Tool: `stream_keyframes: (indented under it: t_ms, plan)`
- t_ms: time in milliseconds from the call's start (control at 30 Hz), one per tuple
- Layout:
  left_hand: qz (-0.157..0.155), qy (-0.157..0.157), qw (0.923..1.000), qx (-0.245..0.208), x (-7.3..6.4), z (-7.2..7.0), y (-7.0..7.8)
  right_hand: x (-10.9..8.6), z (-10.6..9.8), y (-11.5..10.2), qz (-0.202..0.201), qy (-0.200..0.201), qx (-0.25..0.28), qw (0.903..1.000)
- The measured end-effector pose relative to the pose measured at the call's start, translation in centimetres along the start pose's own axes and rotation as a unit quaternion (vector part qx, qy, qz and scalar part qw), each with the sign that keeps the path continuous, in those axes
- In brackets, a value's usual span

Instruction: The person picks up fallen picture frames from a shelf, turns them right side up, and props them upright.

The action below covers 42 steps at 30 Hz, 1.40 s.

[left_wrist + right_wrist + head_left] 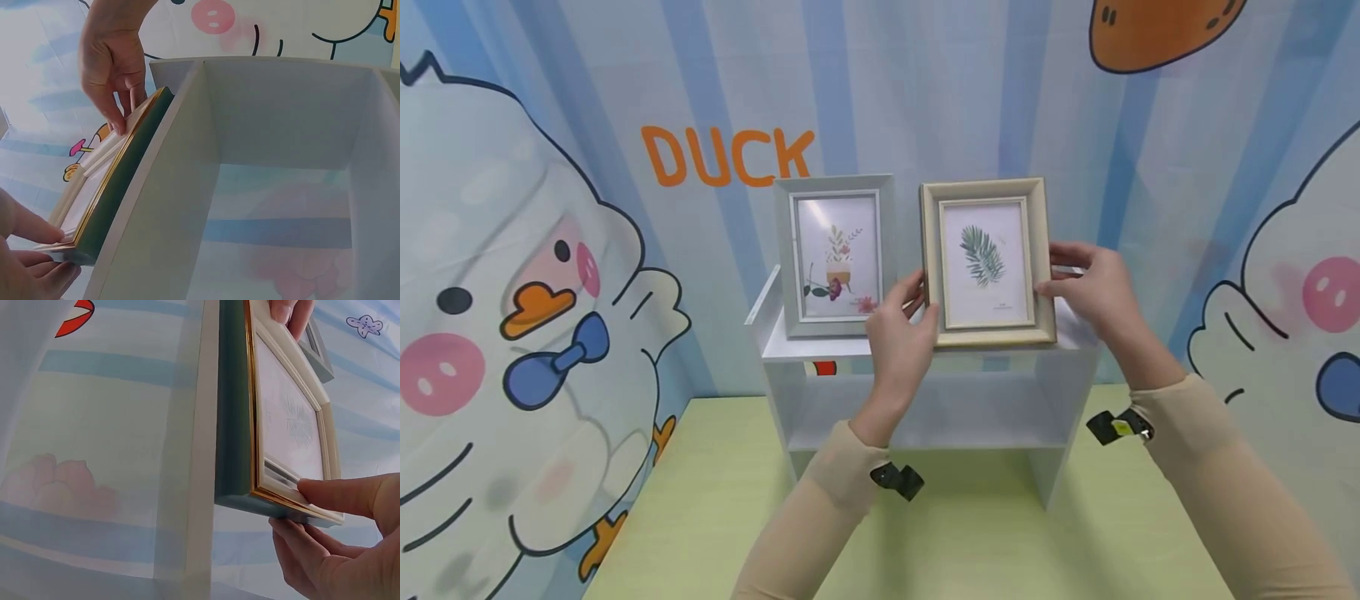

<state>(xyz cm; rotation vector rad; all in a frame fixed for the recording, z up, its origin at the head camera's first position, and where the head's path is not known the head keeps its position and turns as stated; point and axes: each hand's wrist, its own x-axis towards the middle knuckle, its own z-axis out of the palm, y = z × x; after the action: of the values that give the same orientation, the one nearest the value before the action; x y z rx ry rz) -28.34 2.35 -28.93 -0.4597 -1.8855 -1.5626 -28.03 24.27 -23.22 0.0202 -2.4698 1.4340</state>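
Observation:
A cream picture frame (988, 260) with a green leaf print stands upright at the top right of a small white shelf (925, 412). My left hand (901, 337) holds its left edge low down, thumb in front and fingers behind. On the opposite edge my right hand (1097, 287) pinches the frame between thumb and fingers. The right wrist view shows the thumb on the front moulding (325, 495) and the fingers at the side. Seen from the left wrist, the frame's dark green side (128, 172) lies along the shelf board's edge.
A pale grey picture frame (784, 275) with a plant print stands left of the cream one on the shelf top. The shelf rests on a light yellow-green table (715, 492). Behind hangs a striped blue curtain (917, 92) with cartoon ducks.

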Motion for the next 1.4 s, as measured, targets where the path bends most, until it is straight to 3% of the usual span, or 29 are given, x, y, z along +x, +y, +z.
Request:
stream_keyframes:
  t_ms: [633,967,1400]
  plan:
    - [0.077,0.024,0.9962,0.035,1.3,0.4,-0.7,-0.4,1.1,0.6,-0.052,0.067,0.053,0.9949]
    - [0.074,0.002,0.9958,0.054,1.7,0.3,-0.7,-0.3,1.6,1.6,-0.102,0.104,0.077,0.9863]
    - [0.039,-0.054,0.9958,0.062,1.7,0.1,-1.3,-0.1,1.7,2.1,-0.11,0.123,0.064,0.9843]
